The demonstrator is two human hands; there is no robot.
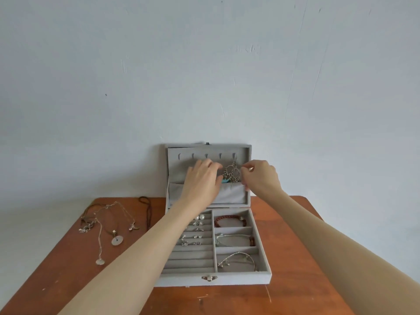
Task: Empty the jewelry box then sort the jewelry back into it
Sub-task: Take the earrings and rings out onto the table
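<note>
A reddish-brown wooden tabletop [293, 269] fills the lower part of the view, from about 8 o'clock round to 4 o'clock. Its surface is scuffed, with small pale chips and scratches near the 6 o'clock edge and a thin light scratch toward 5 o'clock. Its far corners are rounded. Behind it, a pale bluish-grey wall [204, 69] takes up everything from 9 o'clock through 12 to 3. The paint is uneven, with faint streaks running down at 1 and 2 o'clock and a small dark speck at about 10 o'clock.
</note>
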